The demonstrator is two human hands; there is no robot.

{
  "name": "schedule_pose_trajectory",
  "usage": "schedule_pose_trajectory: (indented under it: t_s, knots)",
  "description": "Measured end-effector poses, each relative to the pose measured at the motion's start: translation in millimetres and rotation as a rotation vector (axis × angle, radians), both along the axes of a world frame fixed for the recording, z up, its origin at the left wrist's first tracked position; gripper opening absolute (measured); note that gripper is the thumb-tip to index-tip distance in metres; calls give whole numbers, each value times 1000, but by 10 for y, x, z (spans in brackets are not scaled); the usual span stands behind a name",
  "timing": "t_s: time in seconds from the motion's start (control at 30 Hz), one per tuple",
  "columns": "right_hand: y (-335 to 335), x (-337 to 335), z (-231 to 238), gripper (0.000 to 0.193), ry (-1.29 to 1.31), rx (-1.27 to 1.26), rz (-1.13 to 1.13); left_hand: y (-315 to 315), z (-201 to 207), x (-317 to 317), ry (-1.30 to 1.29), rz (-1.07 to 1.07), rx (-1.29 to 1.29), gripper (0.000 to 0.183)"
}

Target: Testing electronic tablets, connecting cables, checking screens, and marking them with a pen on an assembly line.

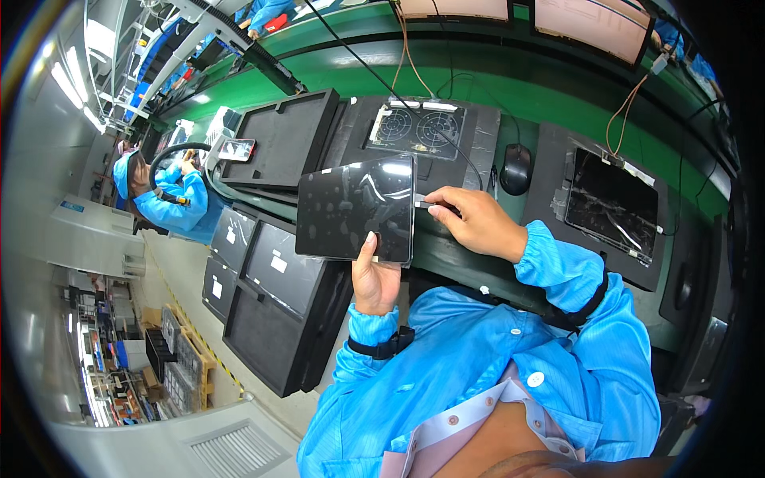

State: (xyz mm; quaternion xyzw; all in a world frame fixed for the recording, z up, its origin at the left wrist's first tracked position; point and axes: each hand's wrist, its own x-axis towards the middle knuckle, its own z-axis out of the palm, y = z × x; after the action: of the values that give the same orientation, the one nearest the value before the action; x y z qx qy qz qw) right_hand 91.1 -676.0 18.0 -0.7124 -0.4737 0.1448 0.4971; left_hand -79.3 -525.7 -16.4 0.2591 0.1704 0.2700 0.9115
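A black tablet point(351, 209) with a glossy, smudged screen is held up over the bench's front edge. My left hand point(376, 280) grips its lower edge, thumb on the front and the other fingers hidden behind. At the tablet's right edge, my right hand point(476, 221) pinches a small dark cable plug point(427, 204) between thumb and forefinger. The plug meets the edge or sits right against it; I cannot tell how far in it is. A dark cable point(470, 163) runs down from above behind the right hand.
Black foam trays point(275, 139) lie at the left, with a stack holding wrapped panels point(279, 267) below. A fixture with two circle patterns point(416, 127), a black mouse point(516, 169) and a second tablet point(612, 203) on a mat are on the green bench. A co-worker point(171, 195) sits at far left.
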Motion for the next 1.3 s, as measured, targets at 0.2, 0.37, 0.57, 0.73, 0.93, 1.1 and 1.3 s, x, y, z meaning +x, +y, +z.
schedule_pose_trajectory:
  t_s: [0.2, 0.37, 0.57, 0.73, 0.93, 1.1, 1.3]
  knots:
    - [-37, 50, -5, 25, -9, -5, 40, -37, -11, 50, 30, 16, 0, 30]
    - [-108, 146, 11, 22, -76, -12, 78, -75, 31, 104, 84, -44, 97, 31]
    - [-252, 470, 118, 24, -273, -147, -103, -40, -1, 661, 53, -193, 108, 32]
    - [-334, 732, 69, 73, -644, -194, -216, -7, -281, 1387, 6, -323, -27, 24]
    - [-247, 866, -161, 78, -711, -250, -261, 104, -165, 1575, 91, -436, -2, 32]
    - [-224, 955, -293, 77, -759, -236, -245, 592, 88, 1200, 619, -986, 544, 51]
    - [-195, 974, -480, 78, -795, -258, -223, 1273, -212, 1389, 792, 336, 2082, 93]
